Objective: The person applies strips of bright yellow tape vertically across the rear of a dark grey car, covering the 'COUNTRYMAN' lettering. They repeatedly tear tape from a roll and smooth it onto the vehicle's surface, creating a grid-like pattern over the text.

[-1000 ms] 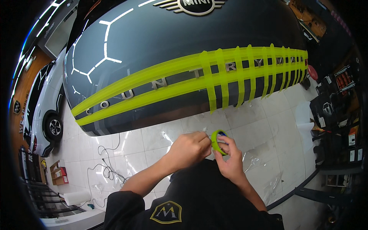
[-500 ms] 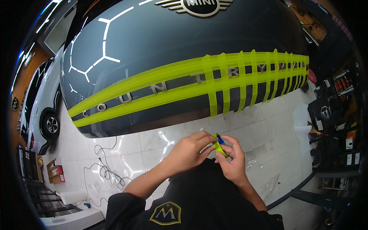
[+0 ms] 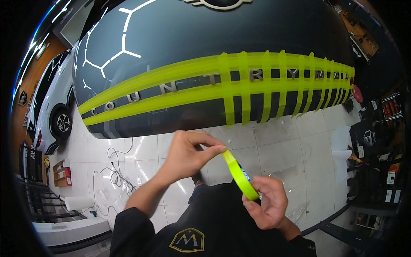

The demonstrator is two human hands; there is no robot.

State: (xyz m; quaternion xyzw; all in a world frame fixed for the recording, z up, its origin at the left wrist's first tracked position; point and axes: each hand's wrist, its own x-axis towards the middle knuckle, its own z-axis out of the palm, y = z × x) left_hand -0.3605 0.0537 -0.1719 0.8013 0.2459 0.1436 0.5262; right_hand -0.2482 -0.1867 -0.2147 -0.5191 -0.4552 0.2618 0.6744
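My right hand (image 3: pixel 269 203) grips a roll of bright yellow-green masking tape (image 3: pixel 243 183) with a blue inner core. Between thumb and fingertip, my left hand (image 3: pixel 188 153) pinches the tape's free end, and a short strip stretches from there to the roll. Ahead of both hands is the dark grey panel of a car (image 3: pixel 201 47). Two long bands of the same tape (image 3: pixel 145 109) run across it, above and below a row of raised silver letters (image 3: pixel 170 87). Several short upright strips (image 3: pixel 245 88) cross the bands from the middle to the right.
A white car (image 3: pixel 51 103) stands at the far left. On the tiled floor (image 3: pixel 274 141) lie a tangled dark cable (image 3: pixel 114 173) and a red box (image 3: pixel 63 172). Dark cases (image 3: pixel 364 132) and tools line the right side. Clear plastic film (image 3: pixel 297 210) lies near my right arm.
My hands have moved apart, the left up and leftward, the right downward and slightly right. A short length of tape now extends from the roll. The view has shifted slightly.
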